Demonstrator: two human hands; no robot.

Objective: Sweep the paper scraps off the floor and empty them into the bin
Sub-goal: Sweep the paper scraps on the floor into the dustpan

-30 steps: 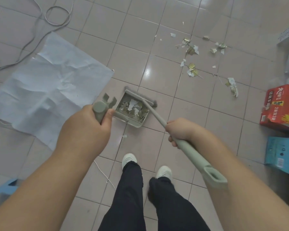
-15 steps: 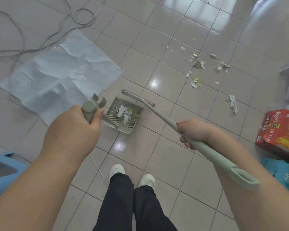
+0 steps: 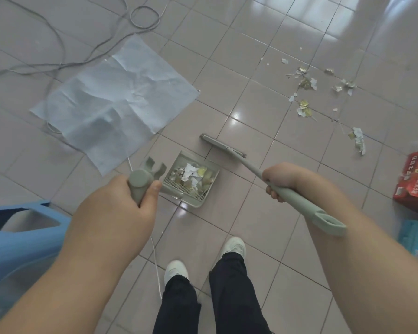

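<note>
Left hand grasps the dustpan handle; the dustpan holds paper scraps. Right hand grasps the broom handle. More scraps lie far right.

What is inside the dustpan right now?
The dustpan holds a pile of torn paper scraps, white and gold-coloured. They cover most of its floor, so anything beneath them is hidden.
</note>
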